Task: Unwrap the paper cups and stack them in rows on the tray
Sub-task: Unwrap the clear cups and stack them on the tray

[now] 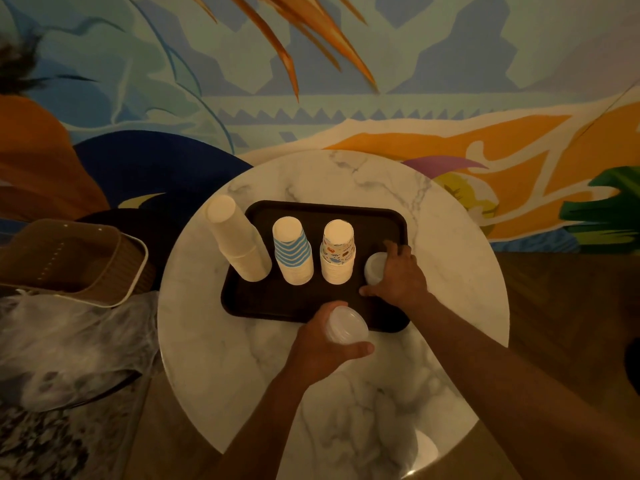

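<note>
Three upside-down paper cup stacks in a row on the dark tray (277,301): tall plain white stack (239,240) at the L end, blue-striped stack (292,252) next, patterned stack (337,254) beside it. All upright, close but apart.

R end of that row, the right hand (403,273) is down on a short frosted plastic stack (373,266), which sits on the tray. Fingers curl round its far side, thumb splayed at the front.

Nearer the camera, the left hand (317,344) grips a clear plastic stack (346,325) tilted on its side, over the tray's front edge. Fingers and thumb are clamped round it.

Tray sits mid round marble worktop (457,278). Off to the L, a brown basket (79,261) w/ crumpled clear wrap (69,341) below it. Painted mural wall (346,81) behind.
</note>
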`<move>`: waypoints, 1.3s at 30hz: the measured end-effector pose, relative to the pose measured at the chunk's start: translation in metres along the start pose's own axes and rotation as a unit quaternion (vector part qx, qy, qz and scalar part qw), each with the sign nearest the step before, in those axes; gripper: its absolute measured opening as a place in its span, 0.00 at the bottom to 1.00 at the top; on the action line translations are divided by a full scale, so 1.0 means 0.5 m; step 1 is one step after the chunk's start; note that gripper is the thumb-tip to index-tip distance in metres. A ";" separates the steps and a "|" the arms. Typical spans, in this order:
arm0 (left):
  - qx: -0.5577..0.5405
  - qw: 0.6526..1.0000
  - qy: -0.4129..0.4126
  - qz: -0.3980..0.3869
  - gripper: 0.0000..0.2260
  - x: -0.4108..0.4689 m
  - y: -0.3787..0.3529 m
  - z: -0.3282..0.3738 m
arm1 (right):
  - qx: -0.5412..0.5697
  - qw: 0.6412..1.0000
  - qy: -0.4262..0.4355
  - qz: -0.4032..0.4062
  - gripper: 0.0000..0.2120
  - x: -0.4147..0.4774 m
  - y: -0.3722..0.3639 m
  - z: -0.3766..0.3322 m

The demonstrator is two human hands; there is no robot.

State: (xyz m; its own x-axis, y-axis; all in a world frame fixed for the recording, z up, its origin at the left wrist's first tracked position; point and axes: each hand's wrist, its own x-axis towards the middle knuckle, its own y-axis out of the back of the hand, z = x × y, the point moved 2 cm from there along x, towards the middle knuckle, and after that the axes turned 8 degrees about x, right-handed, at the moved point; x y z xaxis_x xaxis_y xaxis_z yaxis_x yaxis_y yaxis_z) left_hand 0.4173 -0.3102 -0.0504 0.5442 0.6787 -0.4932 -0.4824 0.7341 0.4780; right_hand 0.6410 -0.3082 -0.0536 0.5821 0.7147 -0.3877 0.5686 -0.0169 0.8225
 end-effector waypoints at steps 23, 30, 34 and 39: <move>0.086 0.986 -0.138 -0.038 0.40 -0.058 0.052 0.140 | 0.256 0.945 -0.018 -0.205 0.35 -0.258 0.130 -0.051; 0.104 0.981 -0.144 -0.072 0.52 -0.062 0.067 0.131 | 0.227 0.955 -0.015 -0.189 0.33 -0.254 0.123 -0.056; 0.107 0.983 -0.140 -0.058 0.46 -0.054 0.081 0.128 | 0.263 0.940 -0.042 -0.212 0.29 -0.249 0.136 -0.060; 0.091 0.985 -0.139 -0.035 0.41 -0.050 0.092 0.132 | 0.281 0.933 -0.046 -0.220 0.29 -0.250 0.142 -0.072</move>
State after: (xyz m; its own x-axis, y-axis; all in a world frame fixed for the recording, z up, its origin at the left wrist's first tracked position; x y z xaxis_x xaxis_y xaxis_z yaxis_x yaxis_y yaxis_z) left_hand 0.4268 -0.2950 0.0320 0.7509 0.5757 -0.3236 -0.3198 0.7457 0.5846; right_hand 0.5877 -0.3737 0.0683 0.2535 0.6760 -0.6919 0.9642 -0.1189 0.2371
